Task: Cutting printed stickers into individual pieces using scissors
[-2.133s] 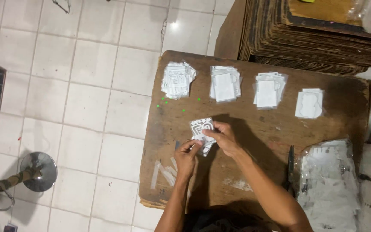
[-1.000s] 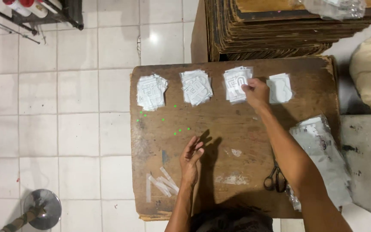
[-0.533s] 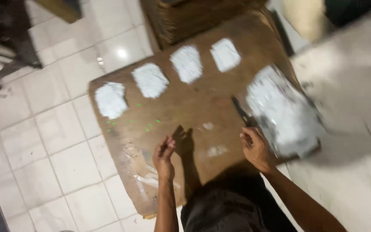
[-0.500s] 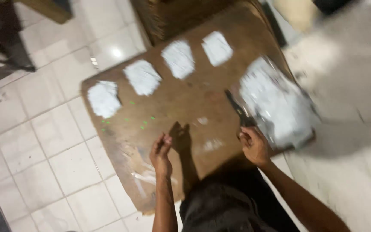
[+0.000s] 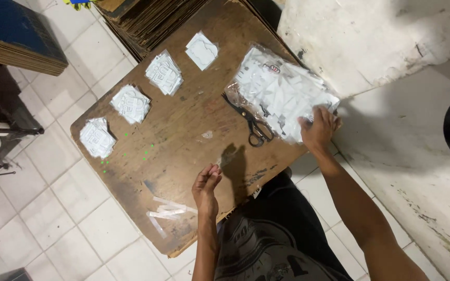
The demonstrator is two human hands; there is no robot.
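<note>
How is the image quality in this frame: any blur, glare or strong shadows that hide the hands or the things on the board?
Head view: sharp, tilted diagonally. Light from above casts a dark shadow of the left hand onto the wooden board. Mild glare on the clear plastic bag under the right hand; scissors and four paper stacks read clearly.

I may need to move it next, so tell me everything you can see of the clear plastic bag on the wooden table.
The clear plastic bag is a crinkled, glossy see-through sack stuffed with flat white printed paper pieces. It lies flat at the wooden table's right side, its far edge overhanging toward the pale concrete floor. The right hand rests on its near corner. Black scissors lie against its left edge, blades seemingly tucked beneath it.
</note>
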